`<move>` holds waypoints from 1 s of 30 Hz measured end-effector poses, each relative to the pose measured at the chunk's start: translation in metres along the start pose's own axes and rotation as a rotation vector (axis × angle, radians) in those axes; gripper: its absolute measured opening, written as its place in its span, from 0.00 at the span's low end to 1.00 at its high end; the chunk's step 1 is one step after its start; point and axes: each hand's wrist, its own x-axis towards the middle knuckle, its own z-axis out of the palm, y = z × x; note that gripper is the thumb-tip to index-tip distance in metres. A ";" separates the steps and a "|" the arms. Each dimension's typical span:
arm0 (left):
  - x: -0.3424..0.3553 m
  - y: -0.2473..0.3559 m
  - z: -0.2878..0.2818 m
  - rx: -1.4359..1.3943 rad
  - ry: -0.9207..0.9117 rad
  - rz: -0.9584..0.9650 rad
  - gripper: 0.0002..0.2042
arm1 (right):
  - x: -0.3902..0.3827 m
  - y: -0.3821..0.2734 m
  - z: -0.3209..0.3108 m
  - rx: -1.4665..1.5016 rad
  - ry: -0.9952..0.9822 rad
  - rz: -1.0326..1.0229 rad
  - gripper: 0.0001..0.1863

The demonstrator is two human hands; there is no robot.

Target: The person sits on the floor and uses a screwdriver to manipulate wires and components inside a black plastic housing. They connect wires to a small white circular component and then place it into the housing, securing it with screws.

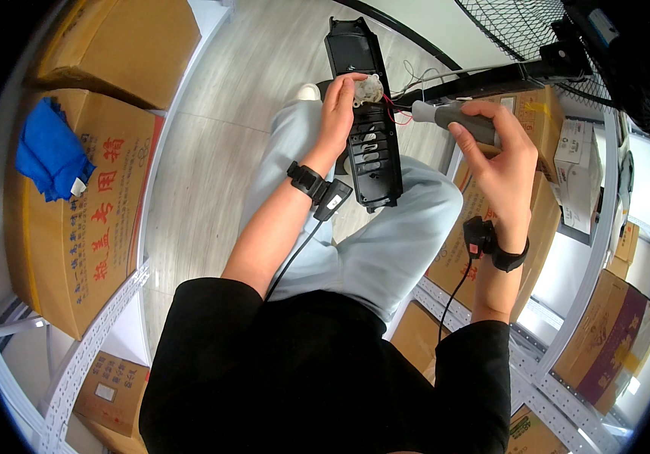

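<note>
A long black plastic housing (375, 155) with a row of slots stands over my lap, between my knees. Near its middle sits a round, pale motor-like part (369, 89), with thin red wires (394, 106) coming off its right side. My left hand (335, 113) grips the housing by its left edge, its fingertips against the round part. In my right hand (500, 151) is a screwdriver (453, 119) with a grey handle, held by thumb and fingers. Its shaft points left toward the round part; whether the tip touches anything is too small to tell.
Cardboard boxes (113, 45) fill the metal shelf on the left, with a blue cloth (52, 151) lying on one. At upper right is a black wire-mesh fan guard (510, 26). More cartons (605, 340) line the right shelving. Grey floor (211, 151) lies beyond my legs.
</note>
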 end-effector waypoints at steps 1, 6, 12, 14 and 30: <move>0.001 -0.001 0.000 -0.013 -0.002 0.021 0.18 | -0.001 0.000 0.001 0.003 -0.008 -0.007 0.11; 0.000 -0.001 0.002 0.034 -0.011 0.075 0.21 | 0.002 -0.003 0.006 -0.028 -0.045 -0.068 0.12; 0.002 -0.006 0.001 0.003 -0.019 0.050 0.24 | 0.004 -0.006 0.008 -0.057 -0.063 -0.084 0.12; 0.003 -0.008 0.000 -0.008 -0.022 0.037 0.25 | 0.005 -0.005 0.009 -0.057 -0.066 -0.096 0.12; 0.004 -0.012 0.001 -0.093 0.014 -0.022 0.27 | 0.019 -0.013 0.021 -0.043 -0.024 -0.272 0.17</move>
